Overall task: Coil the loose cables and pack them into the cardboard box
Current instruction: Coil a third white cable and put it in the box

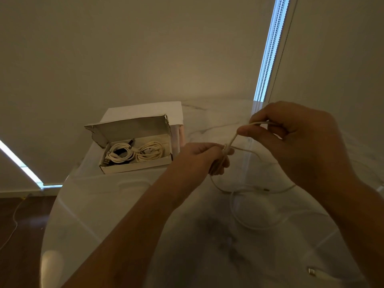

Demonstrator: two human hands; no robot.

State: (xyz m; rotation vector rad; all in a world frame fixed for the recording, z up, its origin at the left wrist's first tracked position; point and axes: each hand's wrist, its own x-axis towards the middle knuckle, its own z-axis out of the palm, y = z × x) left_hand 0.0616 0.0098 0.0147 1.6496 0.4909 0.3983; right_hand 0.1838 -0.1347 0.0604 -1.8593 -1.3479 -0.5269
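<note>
Both hands [245,146] pinch a white cable [249,223], its end hidden.

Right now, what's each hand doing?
Left hand: grips the white cable, partly coiled.
Right hand: pinches the same cable.

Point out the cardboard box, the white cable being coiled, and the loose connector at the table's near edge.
cardboard box [133,167]: head view, its front wall.
white cable [232,140]: head view, strand stretched between both hands.
loose connector [311,270]: head view, its plug end.
</note>
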